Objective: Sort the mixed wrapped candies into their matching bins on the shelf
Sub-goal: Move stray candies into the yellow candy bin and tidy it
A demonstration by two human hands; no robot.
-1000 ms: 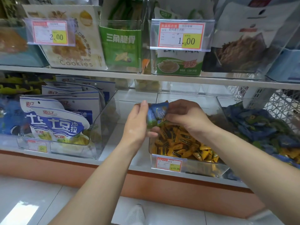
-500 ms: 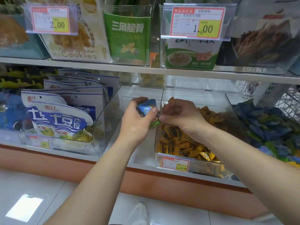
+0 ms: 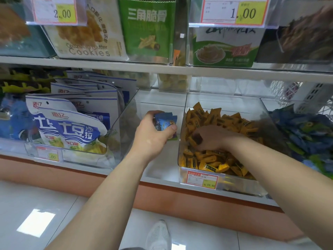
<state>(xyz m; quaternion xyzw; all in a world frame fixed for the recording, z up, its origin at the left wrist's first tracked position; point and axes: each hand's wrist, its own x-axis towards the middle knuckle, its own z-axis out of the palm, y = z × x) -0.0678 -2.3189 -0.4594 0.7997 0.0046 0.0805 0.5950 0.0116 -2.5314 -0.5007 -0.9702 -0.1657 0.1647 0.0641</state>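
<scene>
Several blue candies (image 3: pixel 166 123) are bunched in the left hand (image 3: pixel 153 139), fingers curled round them, at 9 o'clock of the yellow bin (image 3: pixel 239 184). The right hand (image 3: pixel 214 139) is fingers-down in the yellow candies (image 3: pixel 216 163); its grip is hidden, cannot tell. The matching blue-green pile (image 3: pixel 306 134) lies at 3 o'clock, past the yellow bin. The right hand is nearer to it.

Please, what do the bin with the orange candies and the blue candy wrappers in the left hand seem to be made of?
The bin looks like clear, glossy rigid plastic: the orange candies show through its walls. The blue candy wrappers gripped by the left hand look like thin printed plastic film, slightly shiny, with flat sealed ends; any foil lining cannot be told.
</scene>
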